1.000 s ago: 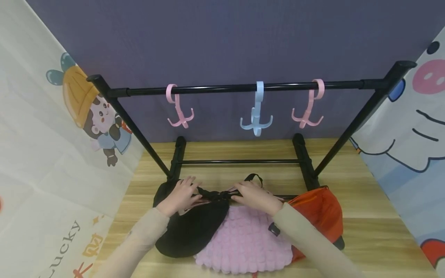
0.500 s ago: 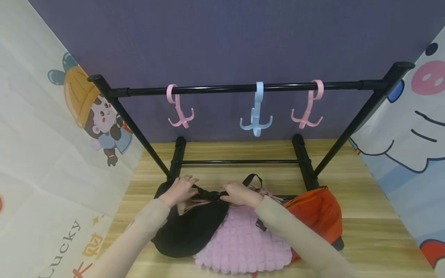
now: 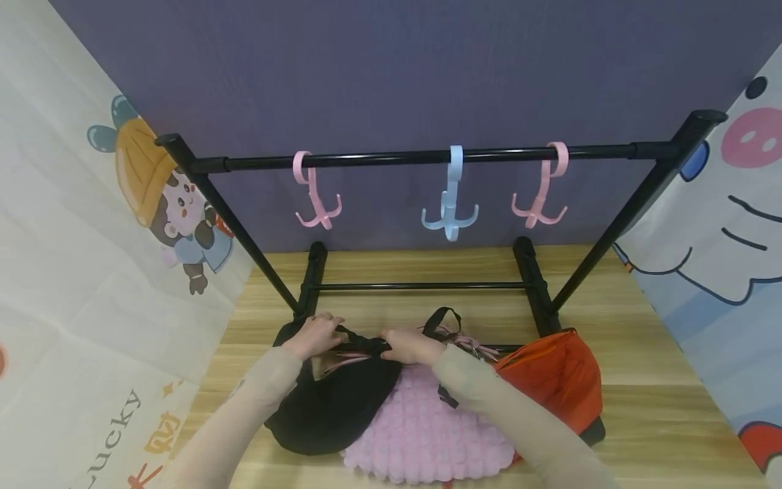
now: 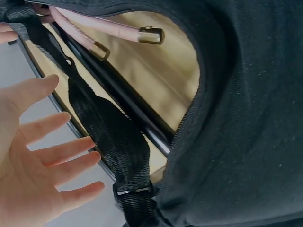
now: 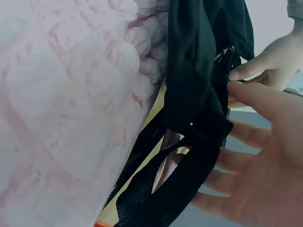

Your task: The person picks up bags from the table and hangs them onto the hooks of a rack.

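Observation:
A black crescent-shaped shoulder bag (image 3: 339, 414) lies at the front left, partly over a pink puffy bag (image 3: 427, 428). My left hand (image 3: 314, 337) is at the black bag's upper left, beside its strap (image 4: 118, 142). In the left wrist view its fingers spread loosely, tips right at the strap's edge. My right hand (image 3: 412, 346) is at the strap's other end, by a gathered part. In the right wrist view its fingers pass behind the strap, one fingertip showing through the loop, and the thumb lies at the strap's edge. Pink cords (image 4: 118, 30) with brass tips show behind the bag.
An orange bag (image 3: 556, 380) lies to the right, partly behind the right sleeve. Behind the bags stands a black rack; its top bar (image 3: 379, 158) carries a pink hook (image 3: 318, 197) at left, a blue hook (image 3: 451, 197) and another pink hook (image 3: 540, 193) at right.
My right hand has moved left from the pink bag's top to the black bag's strap. My left hand has shifted only slightly. The bags stay about where they were.

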`<state>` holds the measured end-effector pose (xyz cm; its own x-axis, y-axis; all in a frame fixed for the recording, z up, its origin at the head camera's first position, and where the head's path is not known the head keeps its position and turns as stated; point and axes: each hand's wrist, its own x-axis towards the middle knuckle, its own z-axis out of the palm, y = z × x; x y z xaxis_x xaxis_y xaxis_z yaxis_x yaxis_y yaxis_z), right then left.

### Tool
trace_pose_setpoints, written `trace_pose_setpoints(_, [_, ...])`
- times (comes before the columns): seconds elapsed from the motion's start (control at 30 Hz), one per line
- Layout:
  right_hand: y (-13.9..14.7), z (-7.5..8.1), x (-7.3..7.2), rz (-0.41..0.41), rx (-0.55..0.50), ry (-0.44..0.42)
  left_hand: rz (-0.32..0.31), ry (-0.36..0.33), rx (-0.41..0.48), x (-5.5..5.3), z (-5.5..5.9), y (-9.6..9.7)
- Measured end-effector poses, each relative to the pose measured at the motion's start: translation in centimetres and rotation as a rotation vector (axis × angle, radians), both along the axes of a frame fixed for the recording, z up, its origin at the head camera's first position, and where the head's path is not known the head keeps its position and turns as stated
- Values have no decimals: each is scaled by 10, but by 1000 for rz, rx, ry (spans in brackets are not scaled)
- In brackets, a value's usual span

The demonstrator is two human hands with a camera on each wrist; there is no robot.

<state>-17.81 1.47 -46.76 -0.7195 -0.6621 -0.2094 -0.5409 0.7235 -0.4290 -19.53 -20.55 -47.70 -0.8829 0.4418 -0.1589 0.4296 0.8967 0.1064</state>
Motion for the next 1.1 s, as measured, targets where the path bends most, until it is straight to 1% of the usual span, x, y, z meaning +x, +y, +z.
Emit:
trace_pose_setpoints(0.17, [-5, -4, 1, -1, 52, 60, 26, -29, -18, 0, -1, 0])
trace_pose_setpoints(0.37, [-9, -7, 0, -6, 84, 100, 27, -14, -28, -3, -7, -4])
trace_pose_setpoints(0.5, [-11, -7, 0, -3, 80, 122, 44, -21, -32, -4, -11, -9])
trace_pose_setpoints(0.6, [-12, -7, 1, -10, 72, 147, 61, -34, -36, -4, -12, -13])
trace_pose_setpoints(0.77, [-13, -7, 2, -26, 65, 180, 47, -10, -58, -3, -12, -19])
trace_pose_setpoints(0.93, [-12, -7, 3, -47, 39, 178, 22, 12, -72, -4, -11, -24])
trace_pose_setpoints(1.1, [-8, -5, 0, -85, -33, 109, 15, 2, -68, -7, -10, -29])
